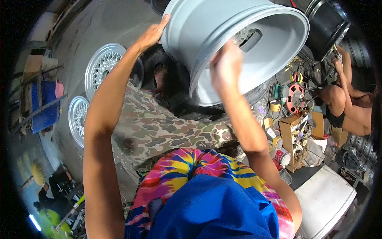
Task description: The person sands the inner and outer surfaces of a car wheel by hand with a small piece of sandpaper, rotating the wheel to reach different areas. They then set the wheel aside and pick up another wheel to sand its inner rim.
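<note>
Light-grey, barrel-shaped wheel rim (211, 30) is held at one o'clock, its edge gripped by the left hand (154, 33) at eleven; the right hand (228, 65), blurred, loosely curled, is seen against it, hold unclear.

right hand (228, 67) blurred; grey wheel rim (207, 30) cut off by top edge.

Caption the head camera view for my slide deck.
Left hand on a wide, round grey metal wheel; blurred right hand at its open end.
</note>
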Action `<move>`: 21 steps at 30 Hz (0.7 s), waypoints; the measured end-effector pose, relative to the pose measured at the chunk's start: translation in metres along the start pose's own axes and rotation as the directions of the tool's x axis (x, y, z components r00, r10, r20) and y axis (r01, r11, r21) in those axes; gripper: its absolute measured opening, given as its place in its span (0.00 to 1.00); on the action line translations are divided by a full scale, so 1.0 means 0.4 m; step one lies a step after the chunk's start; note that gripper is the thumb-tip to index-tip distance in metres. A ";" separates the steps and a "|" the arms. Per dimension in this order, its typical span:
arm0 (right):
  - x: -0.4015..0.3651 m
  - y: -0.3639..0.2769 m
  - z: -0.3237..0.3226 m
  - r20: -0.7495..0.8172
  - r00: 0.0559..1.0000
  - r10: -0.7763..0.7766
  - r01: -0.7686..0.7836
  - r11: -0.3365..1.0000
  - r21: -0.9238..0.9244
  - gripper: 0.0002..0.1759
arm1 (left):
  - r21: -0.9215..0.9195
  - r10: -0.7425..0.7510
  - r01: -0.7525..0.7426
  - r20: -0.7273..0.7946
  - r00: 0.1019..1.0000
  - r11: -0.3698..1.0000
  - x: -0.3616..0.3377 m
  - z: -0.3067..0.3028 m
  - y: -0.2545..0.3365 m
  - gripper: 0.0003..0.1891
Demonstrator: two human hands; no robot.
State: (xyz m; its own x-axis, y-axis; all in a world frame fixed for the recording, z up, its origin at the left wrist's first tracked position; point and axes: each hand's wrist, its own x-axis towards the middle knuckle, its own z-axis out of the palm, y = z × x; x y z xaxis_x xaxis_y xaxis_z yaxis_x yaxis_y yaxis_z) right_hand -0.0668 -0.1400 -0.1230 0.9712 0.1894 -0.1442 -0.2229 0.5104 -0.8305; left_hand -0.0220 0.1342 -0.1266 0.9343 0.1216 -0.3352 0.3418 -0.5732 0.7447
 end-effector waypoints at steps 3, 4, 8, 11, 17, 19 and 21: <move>-0.137 0.156 -0.138 0.372 0.927 0.056 0.227 0.706 -0.671 0.18 | 0.012 0.040 -0.039 -0.042 0.998 0.999 -0.002 0.030 0.001 0.57; -0.107 0.273 -0.317 0.505 0.862 0.031 0.390 0.597 -0.701 0.17 | -0.006 0.113 -0.116 -0.160 0.981 0.993 -0.005 0.042 0.004 0.57; 0.108 0.135 -0.741 0.527 0.842 0.117 0.537 -0.280 -0.795 0.27 | 0.000 0.028 -0.029 -0.094 0.995 1.000 0.005 0.032 -0.006 0.56; 0.148 -0.047 -0.707 0.506 0.852 0.134 0.490 -0.544 -0.681 0.29 | -0.049 0.095 -0.107 -0.204 0.974 0.993 -0.020 0.052 0.004 0.55; -0.128 0.193 -0.402 0.077 0.964 0.255 0.052 0.102 -0.993 0.16 | -0.123 0.030 -0.053 -0.182 0.983 0.991 0.016 0.071 -0.037 0.54; -0.227 0.195 -0.202 0.215 0.977 0.011 0.152 0.672 -0.725 0.17 | -0.079 0.010 -0.030 -0.239 0.971 0.996 0.021 0.074 -0.045 0.55; -0.270 0.034 -0.051 0.128 0.983 0.132 -0.049 0.861 -0.507 0.21 | -0.092 0.011 -0.032 -0.227 0.974 0.995 0.015 0.076 -0.039 0.55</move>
State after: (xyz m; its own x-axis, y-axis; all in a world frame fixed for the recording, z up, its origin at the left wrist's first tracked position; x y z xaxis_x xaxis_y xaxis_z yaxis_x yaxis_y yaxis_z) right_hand -0.1729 -0.1705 -0.1297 0.9145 0.3612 -0.1823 -0.1973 0.0047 -0.9803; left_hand -0.0247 0.1190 -0.1578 0.9365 0.2964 -0.1875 0.3194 -0.5000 0.8050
